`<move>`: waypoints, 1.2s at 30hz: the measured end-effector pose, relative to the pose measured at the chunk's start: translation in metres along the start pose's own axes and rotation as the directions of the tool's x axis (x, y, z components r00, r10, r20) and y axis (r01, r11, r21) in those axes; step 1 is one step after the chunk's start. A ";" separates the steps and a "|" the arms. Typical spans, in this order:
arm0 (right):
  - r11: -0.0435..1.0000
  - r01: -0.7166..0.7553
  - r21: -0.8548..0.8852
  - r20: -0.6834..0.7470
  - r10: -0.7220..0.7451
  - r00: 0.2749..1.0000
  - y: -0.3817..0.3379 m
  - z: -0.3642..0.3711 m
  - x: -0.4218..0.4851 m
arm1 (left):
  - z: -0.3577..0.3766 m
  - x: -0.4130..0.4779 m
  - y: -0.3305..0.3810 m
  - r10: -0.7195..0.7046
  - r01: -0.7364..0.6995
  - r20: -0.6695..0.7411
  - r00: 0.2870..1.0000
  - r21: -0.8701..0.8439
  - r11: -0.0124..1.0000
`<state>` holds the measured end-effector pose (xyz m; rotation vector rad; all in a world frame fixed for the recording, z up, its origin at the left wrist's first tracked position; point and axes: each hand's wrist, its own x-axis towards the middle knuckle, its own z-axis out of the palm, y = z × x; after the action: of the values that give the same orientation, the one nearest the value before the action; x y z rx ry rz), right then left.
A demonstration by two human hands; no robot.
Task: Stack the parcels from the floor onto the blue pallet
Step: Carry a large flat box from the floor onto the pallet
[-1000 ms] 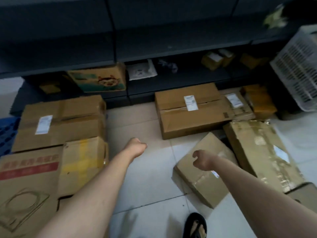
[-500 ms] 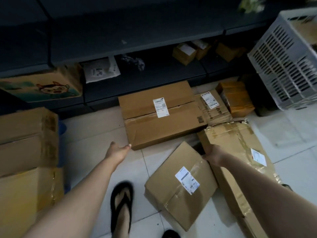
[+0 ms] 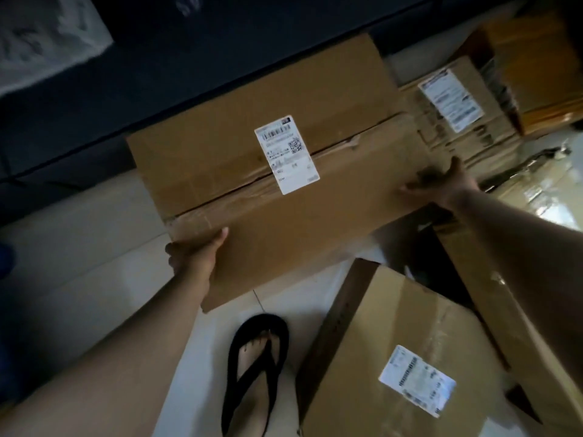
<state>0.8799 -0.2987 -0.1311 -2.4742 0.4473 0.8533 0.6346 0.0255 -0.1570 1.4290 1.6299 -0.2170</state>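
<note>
Left hand (image 3: 197, 253) and right hand (image 3: 448, 184) clasp the large parcel's (image 3: 284, 216) ends.

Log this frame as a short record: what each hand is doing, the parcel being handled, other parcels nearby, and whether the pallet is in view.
left hand: grips the near-left corner of the large parcel
right hand: grips the parcel's right end
large parcel: brown carton, white label on top, lying by the dark shelving
lifted or not: cannot tell
nearby parcels: labelled carton at lower right; taped parcel behind the right hand
foot: in a black sandal on the tiled floor
blue pallet: not in view
</note>
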 end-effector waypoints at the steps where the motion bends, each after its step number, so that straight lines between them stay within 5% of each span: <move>1: 0.999 -0.015 0.043 -0.006 0.015 1.000 0.000 0.001 0.007 | 0.001 0.004 -0.001 -0.008 0.007 -0.029 1.000 -0.018 1.000; 8: 0.997 -0.060 -0.054 0.058 0.063 0.996 0.012 0.016 -0.025 | -0.039 0.003 -0.002 0.000 0.000 -0.080 0.997 0.003 1.000; 14: 0.981 -0.089 0.170 -0.010 0.092 0.996 0.004 0.006 -0.098 | -0.102 -0.030 -0.008 0.033 -0.034 -0.040 0.999 -0.026 0.999; 25: 0.960 0.077 0.270 -0.033 -0.071 0.997 -0.030 -0.060 -0.306 | -0.290 -0.165 -0.012 0.158 -0.173 -0.102 0.982 -0.164 0.971; 36: 0.877 0.038 0.480 0.099 -0.097 0.990 -0.087 0.078 -0.462 | -0.529 -0.140 -0.073 0.141 -0.158 -0.188 0.972 -0.076 0.985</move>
<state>0.5335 -0.1177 0.1414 -1.9608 0.4608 0.7506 0.2871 0.2535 0.2071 1.5300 1.6462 0.0765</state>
